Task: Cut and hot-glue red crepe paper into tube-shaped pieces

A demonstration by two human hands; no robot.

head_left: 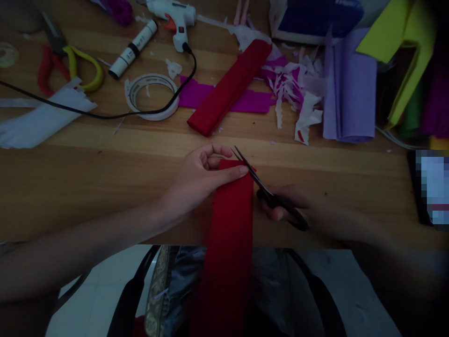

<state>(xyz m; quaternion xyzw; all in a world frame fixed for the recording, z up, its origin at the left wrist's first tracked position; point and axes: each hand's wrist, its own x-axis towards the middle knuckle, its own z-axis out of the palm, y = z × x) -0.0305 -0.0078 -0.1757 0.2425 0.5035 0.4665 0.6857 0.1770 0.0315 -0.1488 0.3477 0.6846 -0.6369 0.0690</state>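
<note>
My left hand (217, 166) pinches the top end of a long red strip of crepe paper (231, 210), thumb on top. The strip runs down over the table's front edge toward my lap. In my right hand (287, 203) is a pair of black-handled scissors (259, 180). Their slightly parted blades lie at the strip's upper right corner, close by my left thumb. Whether the blades have paper between them I cannot tell. Farther back a folded red paper roll (231, 86) rests across a magenta paper piece (199, 93).
Behind lie a tape roll (152, 96), a marker (133, 49), a white glue gun (175, 18) with its black cord, and red-yellow-handled pliers (66, 61). White paper (45, 117) is at left. Paper scraps (291, 84), a lilac roll (358, 89) and a phone (430, 187) are at right.
</note>
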